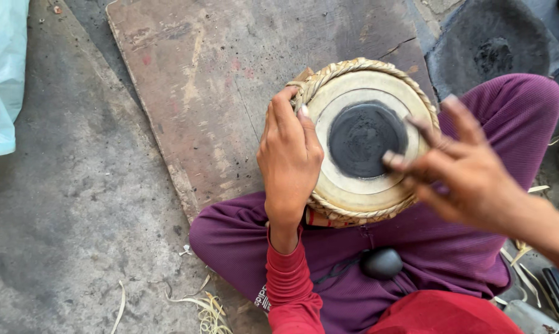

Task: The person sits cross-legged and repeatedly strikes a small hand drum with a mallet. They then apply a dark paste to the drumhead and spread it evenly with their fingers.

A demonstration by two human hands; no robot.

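A small drum (pixel 360 185) with a braided straw-coloured rim and a pale skin rests between my crossed legs in purple trousers. A wet black paste circle (pixel 365 139) covers the centre of the skin. My left hand (pixel 288 158) grips the drum's left rim, fingers over the braid. My right hand (pixel 462 170) hovers blurred over the drum's right side, fingers spread, blackened fingertips near the paste edge. It holds nothing that I can see.
A worn wooden board (pixel 230 80) lies on the concrete floor under the drum. A dark stone bowl (pixel 493 46) with black powder sits at top right. A smooth black stone (pixel 382 263) rests in my lap. Pale plastic sheet (pixel 1 74) at far left; straw scraps lie around.
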